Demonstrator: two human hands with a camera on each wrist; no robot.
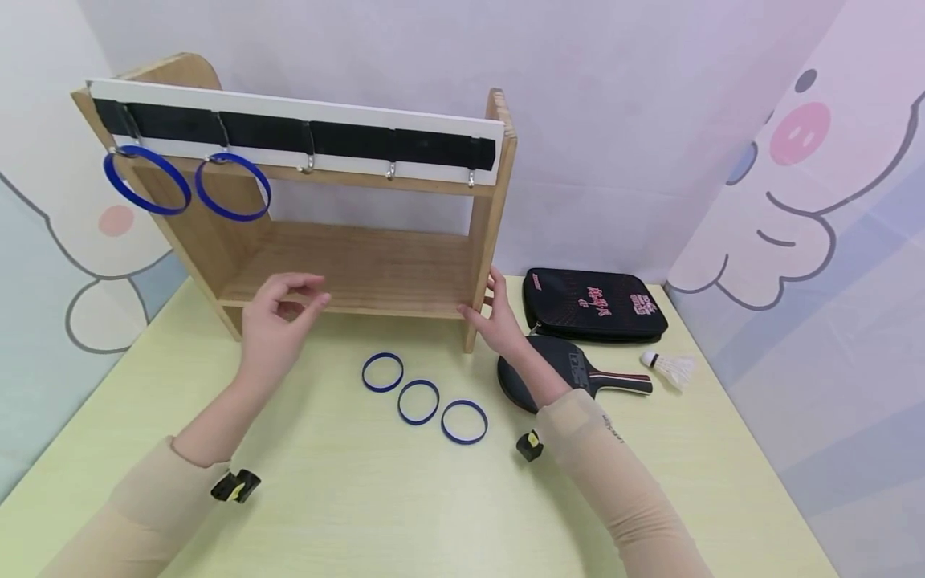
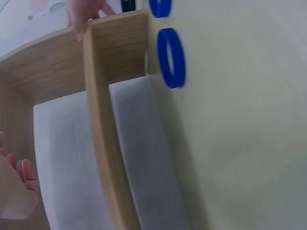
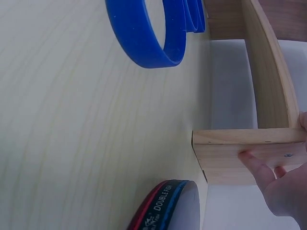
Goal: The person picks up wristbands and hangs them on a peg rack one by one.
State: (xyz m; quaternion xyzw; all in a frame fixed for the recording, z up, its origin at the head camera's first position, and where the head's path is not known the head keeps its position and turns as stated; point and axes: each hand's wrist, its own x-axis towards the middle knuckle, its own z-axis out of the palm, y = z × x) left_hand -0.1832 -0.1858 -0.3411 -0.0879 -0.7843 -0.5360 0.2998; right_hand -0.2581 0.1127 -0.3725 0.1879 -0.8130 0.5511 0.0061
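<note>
A wooden rack (image 1: pixel 361 269) with a rail of hooks (image 1: pixel 307 164) stands at the back of the pale green table (image 1: pixel 347 498). Two blue rings (image 1: pixel 107 172) (image 1: pixel 197 191) hang from its left hooks. Three more blue rings (image 1: pixel 363 373) (image 1: pixel 398 403) (image 1: pixel 442 422) lie in a row on the table in front. My left hand (image 1: pixel 307 293) hovers before the shelf's front edge (image 2: pixel 103 143), fingers loosely curled, holding nothing. My right hand (image 1: pixel 484 309) rests with straight fingers (image 3: pixel 256 165) against the rack's right side panel (image 3: pixel 225 148). The nearest ring (image 3: pixel 139 43) fills the right wrist view's top.
A table tennis paddle (image 1: pixel 571 369) lies just right of my right wrist, with a black case (image 1: pixel 596 305) behind it and a white shuttlecock (image 1: pixel 672 368) beside it. Walls close off the back and both sides of the table.
</note>
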